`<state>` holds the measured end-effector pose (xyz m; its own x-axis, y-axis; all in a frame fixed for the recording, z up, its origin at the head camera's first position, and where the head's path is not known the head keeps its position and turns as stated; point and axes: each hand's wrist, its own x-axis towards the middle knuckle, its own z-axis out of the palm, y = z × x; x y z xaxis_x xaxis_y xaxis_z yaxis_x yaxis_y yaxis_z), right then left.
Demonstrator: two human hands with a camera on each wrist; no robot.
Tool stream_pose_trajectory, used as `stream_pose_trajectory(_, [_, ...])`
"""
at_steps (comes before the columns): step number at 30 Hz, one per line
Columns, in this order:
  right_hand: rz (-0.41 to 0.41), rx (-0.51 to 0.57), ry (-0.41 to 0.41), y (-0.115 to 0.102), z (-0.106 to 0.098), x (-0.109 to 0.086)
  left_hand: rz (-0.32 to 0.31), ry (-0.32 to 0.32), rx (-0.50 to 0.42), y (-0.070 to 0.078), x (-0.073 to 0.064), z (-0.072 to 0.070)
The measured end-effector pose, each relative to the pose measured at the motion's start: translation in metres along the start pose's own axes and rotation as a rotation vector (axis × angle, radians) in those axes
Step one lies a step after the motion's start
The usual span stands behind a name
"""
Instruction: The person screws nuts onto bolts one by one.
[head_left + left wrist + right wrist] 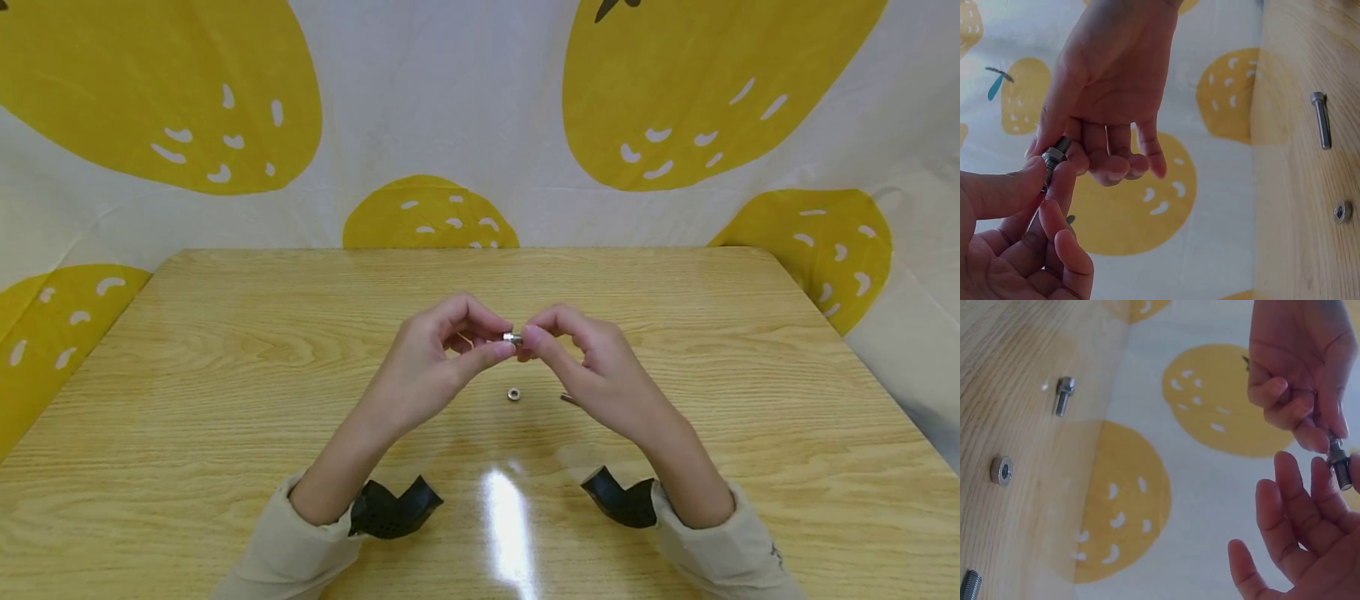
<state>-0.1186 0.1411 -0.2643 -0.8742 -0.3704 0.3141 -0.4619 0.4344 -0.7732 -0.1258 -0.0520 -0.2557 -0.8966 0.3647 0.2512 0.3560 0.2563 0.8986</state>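
Note:
In the head view, my left hand (427, 358) and right hand (596, 367) meet over the table, fingertips around a small metal bolt (517, 339). My left thumb and fingers pinch one end. A hex nut (1055, 154) sits partway along the bolt's thread in the left wrist view, threads showing on both sides of it. At the other end, my right thumb and fingertips pinch the threaded part, seen as a dark tip (1343, 478) in the right wrist view. Fingers hide much of the bolt's head.
A loose nut (513, 394) lies on the wooden table (225, 350) below the hands. Near the right hand is a bolt (1322, 120). The right wrist view shows another bolt (1064, 396) and a threaded end (970, 585). A patterned cloth (442, 100) hangs behind.

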Motion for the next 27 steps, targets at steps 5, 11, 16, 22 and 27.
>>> stream_pose_trajectory(5, [0.020,-0.027,-0.014,0.0006,0.0002,0.0001,0.005,-0.003,-0.010,0.0008,-0.0003,0.0002])
stream_pose_trajectory(11, [-0.103,-0.008,0.014,0.0004,0.0001,-0.0007,-0.021,0.009,-0.018,0.0015,0.0000,-0.0009])
stream_pose_trajectory(16, [-0.113,-0.003,0.018,0.0009,-0.0003,-0.0011,-0.019,0.011,-0.022,0.0017,-0.0001,-0.0011])
stream_pose_trajectory(22, [-0.056,-0.015,-0.003,0.0004,0.0013,-0.0012,-0.018,0.019,-0.019,0.0006,-0.0005,-0.0018])
stream_pose_trajectory(27, [-0.020,-0.028,-0.006,0.0014,0.0036,0.0003,0.000,0.031,-0.016,0.0005,-0.0009,-0.0014])
